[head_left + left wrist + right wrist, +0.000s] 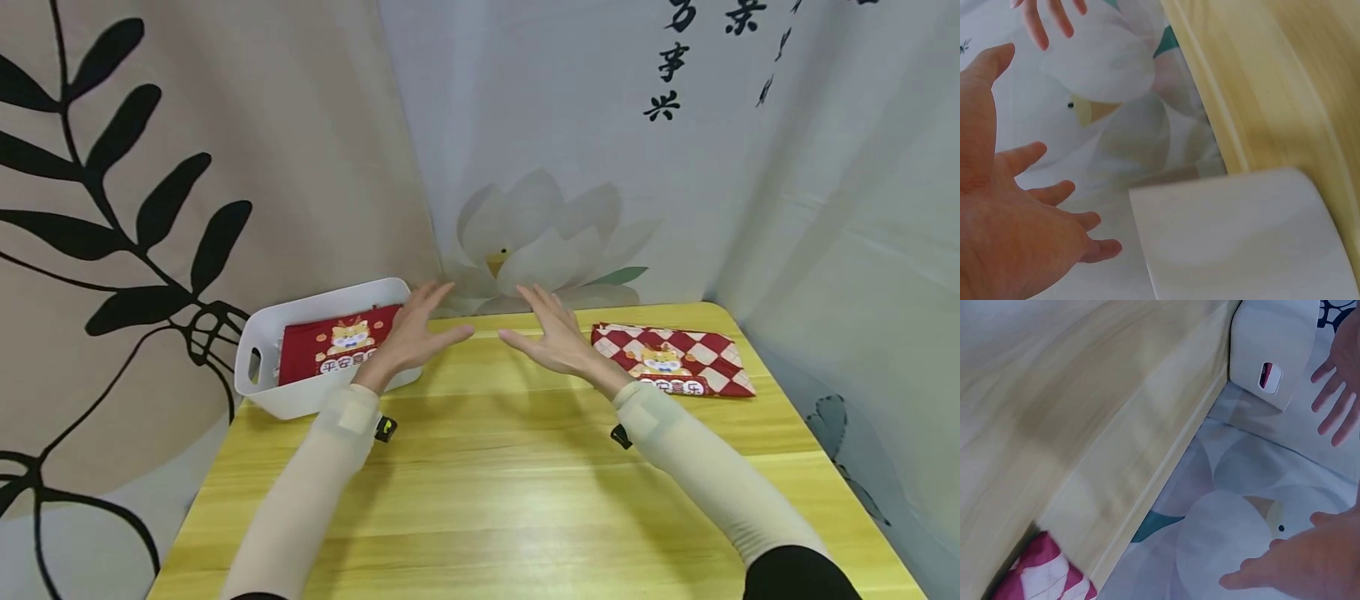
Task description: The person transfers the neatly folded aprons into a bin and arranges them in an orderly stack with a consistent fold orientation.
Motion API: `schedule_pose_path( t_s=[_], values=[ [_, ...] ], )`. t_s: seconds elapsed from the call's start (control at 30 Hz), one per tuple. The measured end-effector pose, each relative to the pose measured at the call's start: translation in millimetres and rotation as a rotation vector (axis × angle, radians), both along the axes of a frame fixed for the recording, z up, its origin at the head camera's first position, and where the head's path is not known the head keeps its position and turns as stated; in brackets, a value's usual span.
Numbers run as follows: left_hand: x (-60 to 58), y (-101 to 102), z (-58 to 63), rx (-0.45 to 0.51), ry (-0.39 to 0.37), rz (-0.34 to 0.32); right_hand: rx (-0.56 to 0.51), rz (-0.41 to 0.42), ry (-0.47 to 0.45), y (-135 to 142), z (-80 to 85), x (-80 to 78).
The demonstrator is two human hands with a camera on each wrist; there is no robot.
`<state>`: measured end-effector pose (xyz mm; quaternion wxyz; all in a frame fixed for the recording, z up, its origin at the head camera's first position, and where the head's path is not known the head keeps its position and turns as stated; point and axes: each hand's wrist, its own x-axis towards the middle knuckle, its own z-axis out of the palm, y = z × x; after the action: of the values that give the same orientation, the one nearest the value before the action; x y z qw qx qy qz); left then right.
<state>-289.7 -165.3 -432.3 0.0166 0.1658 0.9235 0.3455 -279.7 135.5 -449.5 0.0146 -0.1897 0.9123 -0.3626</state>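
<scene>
Both hands are held out above the far part of the table, palms facing each other, with nothing in them. My left hand [408,333] has its fingers straight and overlaps the right end of a white plastic basket [258,333] in the head view. Inside the basket lies a dark red packet [315,337] with a cartoon animal and white lettering. My right hand [555,333] is spread near the left end of a red-and-white checkered packet [708,354], which lies flat on the table. The right wrist view catches a corner of this checkered packet [1047,572].
The wooden table [480,500] backs onto a hanging cloth [540,150] printed with a lotus, leaves and black characters. The basket stands at the table's far left, its handle hole [1270,377] showing in the right wrist view.
</scene>
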Motion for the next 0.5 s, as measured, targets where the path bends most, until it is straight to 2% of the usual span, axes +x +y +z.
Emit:
schedule_pose_path(
  t_s=[0.3, 0.5],
  values=[
    [-1.6, 30.5, -8.9, 0.024, 0.026, -0.039, 0.023, -0.026, 0.010, 26.1, -6.4, 4.9],
    [-3.2, 49.6, -16.7, -0.007, 0.038, -0.072, 0.030, -0.053, 0.028, 46.2, -13.8, 9.9]
  ],
)
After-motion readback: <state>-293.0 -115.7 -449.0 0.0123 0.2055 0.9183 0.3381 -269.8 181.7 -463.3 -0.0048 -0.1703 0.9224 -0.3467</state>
